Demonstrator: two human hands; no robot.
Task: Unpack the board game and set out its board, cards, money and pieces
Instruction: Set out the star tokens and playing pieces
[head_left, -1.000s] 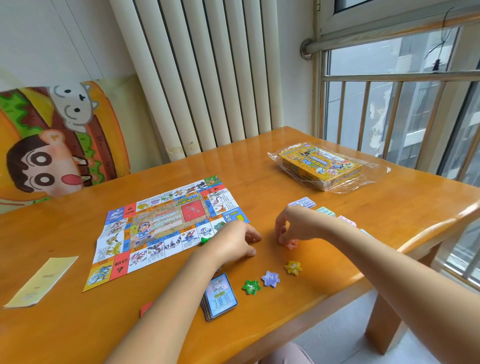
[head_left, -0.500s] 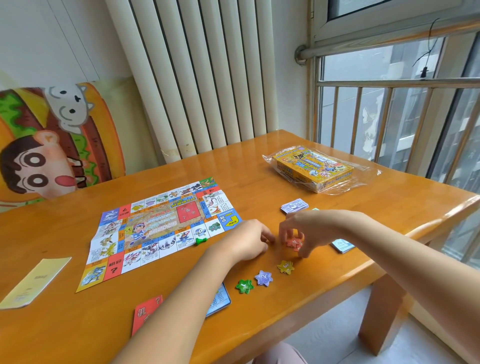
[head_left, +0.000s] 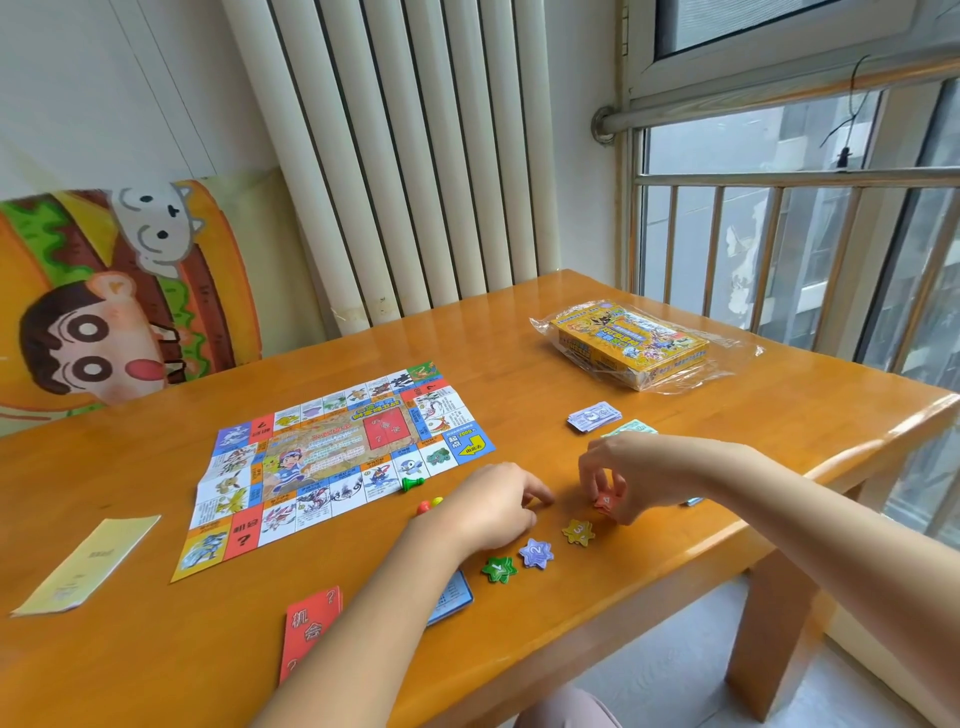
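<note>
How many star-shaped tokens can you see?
4: green token, purple token and yellow token in a row near the front edge; red token pinched by the right hand. More may be hidden.

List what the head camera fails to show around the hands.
- Blue-faced card stack: head view, the left forearm covers most of it.
- Red and yellow plastic pawns: the left hand hides all but their ends.
- Red star-shaped cardboard token: the right hand pinches it, covering part.
- Light blue card: only a sliver shows past the right forearm.
- Pale yellow booklet: print too small.
</note>
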